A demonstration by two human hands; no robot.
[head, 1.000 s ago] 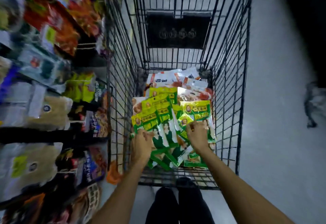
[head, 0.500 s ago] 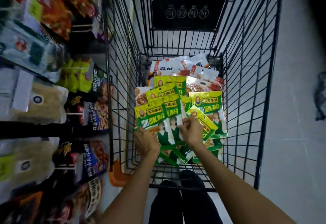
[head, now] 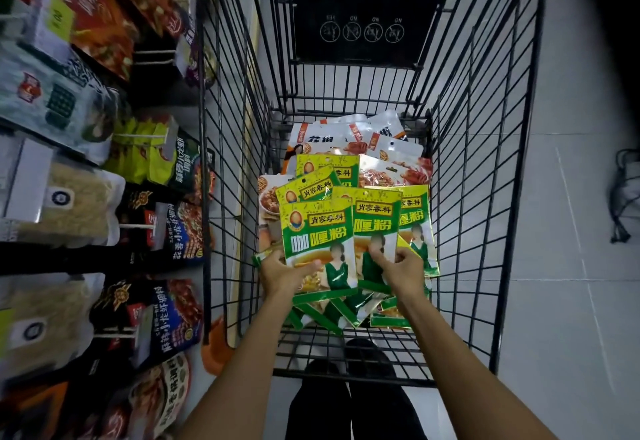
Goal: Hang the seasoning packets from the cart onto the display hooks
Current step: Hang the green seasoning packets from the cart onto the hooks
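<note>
Green-and-yellow seasoning packets heaped and fanned in the black wire cart — the front two held upright, one pinched low by the left hand, one by the right hand; white-and-red packets lie flat behind, white display hooks jutting at left

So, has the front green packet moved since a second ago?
Yes: the left hand has lifted the front green packet up off the cart floor.

One wide camera on the head, looking down.
It looks into the cart from close above; shelves sit at 9 o'clock, floor at 3 o'clock.
</note>
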